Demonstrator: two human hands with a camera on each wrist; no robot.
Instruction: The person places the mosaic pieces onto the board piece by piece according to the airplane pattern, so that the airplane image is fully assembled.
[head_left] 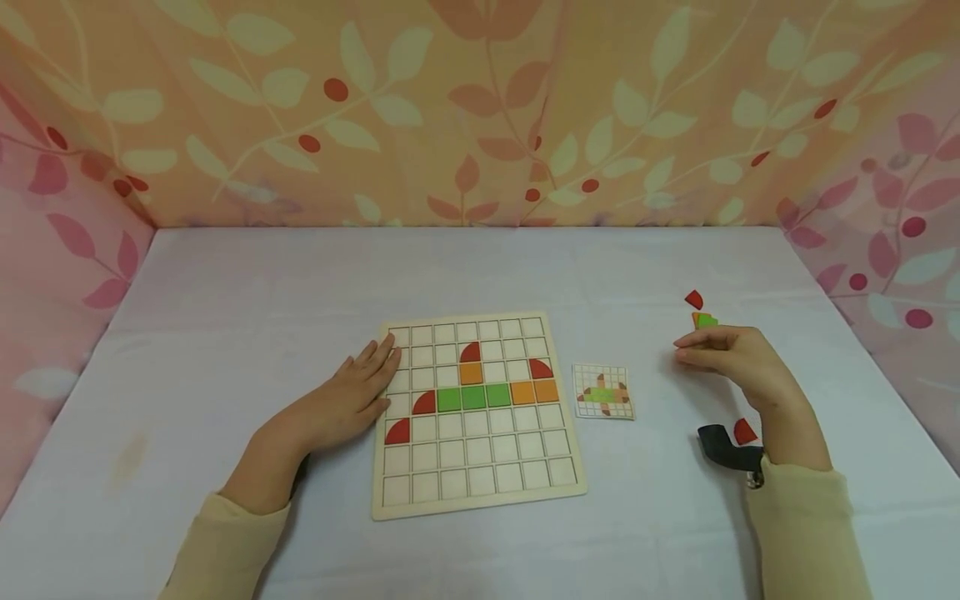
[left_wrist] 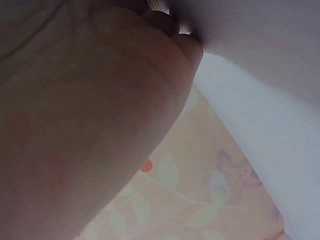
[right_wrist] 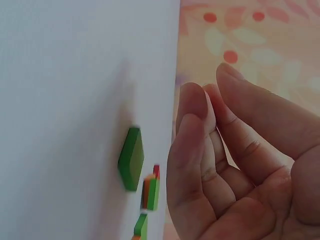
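Observation:
My left hand (head_left: 341,408) rests with fairly straight fingers on the left edge of a pale square grid board (head_left: 480,502). On the board, three green squares (head_left: 472,397) and two orange squares (head_left: 534,391) form a row. Another orange square (head_left: 470,372) sits above the row, and several red quarter-circle pieces lie around it. My right hand (head_left: 738,358) hovers over the table at the right, its fingers loosely bent and nothing between them. In the right wrist view a green square piece (right_wrist: 131,159) lies near those fingertips. The palm fills much of the left wrist view.
A small pattern card (head_left: 604,392) lies just right of the board. Beyond the right hand are a small green and orange pile (head_left: 703,320) and a red quarter-circle (head_left: 694,299). Another red piece (head_left: 745,431) lies by the right wrist, beside the black wrist camera (head_left: 723,450).

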